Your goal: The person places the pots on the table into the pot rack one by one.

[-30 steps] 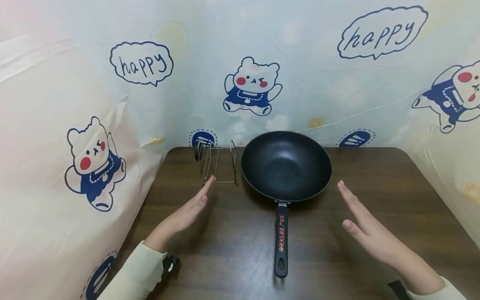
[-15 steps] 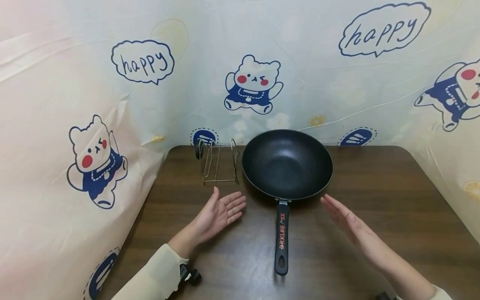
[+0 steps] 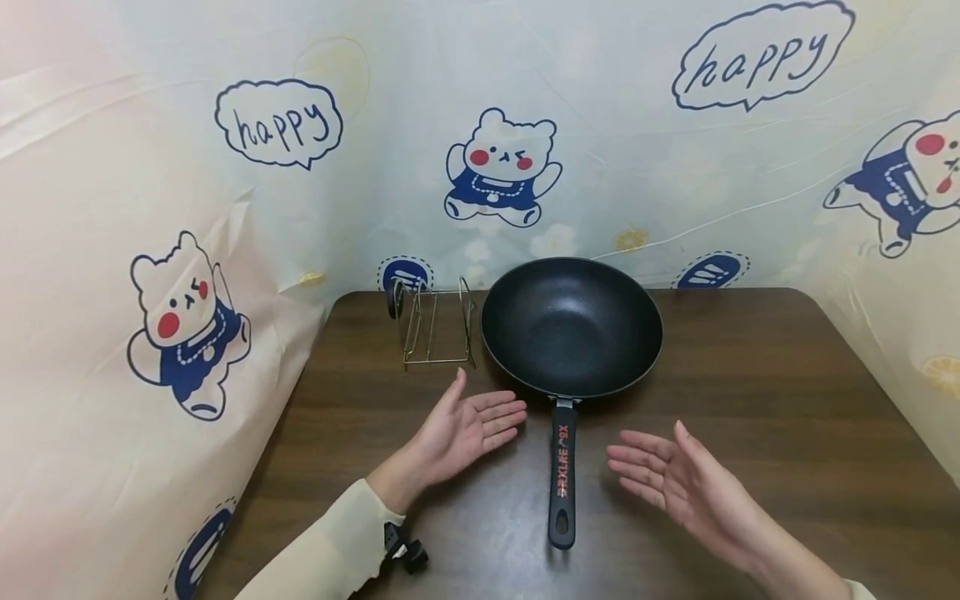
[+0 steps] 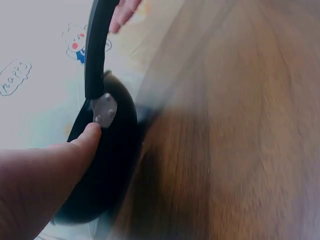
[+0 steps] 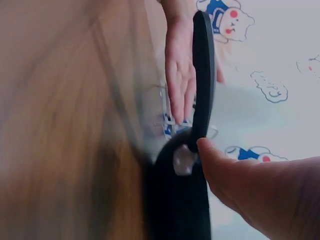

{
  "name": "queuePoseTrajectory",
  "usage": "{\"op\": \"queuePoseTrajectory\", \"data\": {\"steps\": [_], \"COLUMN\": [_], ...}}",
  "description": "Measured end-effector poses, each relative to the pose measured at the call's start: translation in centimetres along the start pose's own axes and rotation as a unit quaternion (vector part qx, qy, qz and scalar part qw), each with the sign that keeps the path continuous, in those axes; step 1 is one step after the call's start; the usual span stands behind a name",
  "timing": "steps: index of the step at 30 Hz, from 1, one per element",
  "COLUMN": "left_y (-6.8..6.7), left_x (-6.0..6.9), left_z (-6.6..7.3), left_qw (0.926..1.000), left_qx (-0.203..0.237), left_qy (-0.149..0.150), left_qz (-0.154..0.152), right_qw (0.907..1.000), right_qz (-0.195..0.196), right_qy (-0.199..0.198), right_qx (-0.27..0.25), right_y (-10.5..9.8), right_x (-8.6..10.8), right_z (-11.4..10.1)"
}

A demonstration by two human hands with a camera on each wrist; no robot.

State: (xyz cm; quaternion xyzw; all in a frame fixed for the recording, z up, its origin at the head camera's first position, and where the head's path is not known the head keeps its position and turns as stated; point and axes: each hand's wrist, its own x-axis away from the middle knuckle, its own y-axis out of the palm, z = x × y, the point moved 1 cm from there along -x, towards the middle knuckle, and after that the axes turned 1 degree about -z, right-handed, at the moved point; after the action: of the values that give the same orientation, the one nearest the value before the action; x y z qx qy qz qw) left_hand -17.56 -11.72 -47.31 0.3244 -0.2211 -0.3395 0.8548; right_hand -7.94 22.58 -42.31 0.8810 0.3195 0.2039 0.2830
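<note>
Head view: A black frying pan [image 3: 572, 329] sits toward the far edge of a brown wood-grain bench [image 3: 757, 367]. Its round bowl faces up, the bare dark inside catching a soft patch of shine. The long black handle [image 3: 562, 487] points back at the person, so the pan's long axis runs from the far edge toward the near one. Just left of the bowl stands a wire rack [image 3: 437, 361] with a round black piece [image 3: 394, 300] at its left end (whether it belongs to the rack, I cannot tell). The person's left hand [image 3: 461, 437] is held out to the left of the handle and the right hand [image 3: 690, 492] to the right, palms turned inward, fingers straight and thumbs raised; neither grips anything, and both are apart from the handle. A pale cloth [image 3: 615, 125] printed with winking bears and the word "happy" hangs behind.

Left wrist view: The pan appears from the side, handle rising to the top. A metal bracket [image 4: 104, 109] joins handle and bowl, its rivets unseen from the head. The left thumb [image 4: 82, 147] overlaps the bowl; right-hand fingertips show past the handle.

Right wrist view: The handle is plain black here; its red lettering shows only from the head. Beyond it are the left hand's straight fingers and part of the rack, blurred.
</note>
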Motion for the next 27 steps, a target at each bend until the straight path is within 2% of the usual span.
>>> {"op": "queuePoseTrajectory", "data": {"steps": [6,12,19,27], "left_y": [1.1,1.6,2.2,2.6], "left_x": [-1.0,-1.7,-2.9,-4.1], "left_z": [-0.5,-0.8,-1.1,-1.6], "left_qw": [0.9996,0.9984,0.998,0.9966], "left_qx": [0.005,0.009,0.004,-0.002], "left_qy": [-0.022,-0.046,-0.054,-0.07], "left_qz": [0.018,0.033,0.032,0.044], "right_qw": [0.9978,0.9952,0.9937,0.9932], "right_qz": [0.017,0.002,-0.022,-0.005], "right_qy": [0.043,0.062,0.069,0.08], "right_qx": [-0.049,-0.075,-0.085,-0.085], "right_y": [0.3,0.9,1.7,2.4], "right_x": [-1.0,-1.8,-2.5,-3.4], "right_z": [1.1,2.4,3.5,4.4]}}
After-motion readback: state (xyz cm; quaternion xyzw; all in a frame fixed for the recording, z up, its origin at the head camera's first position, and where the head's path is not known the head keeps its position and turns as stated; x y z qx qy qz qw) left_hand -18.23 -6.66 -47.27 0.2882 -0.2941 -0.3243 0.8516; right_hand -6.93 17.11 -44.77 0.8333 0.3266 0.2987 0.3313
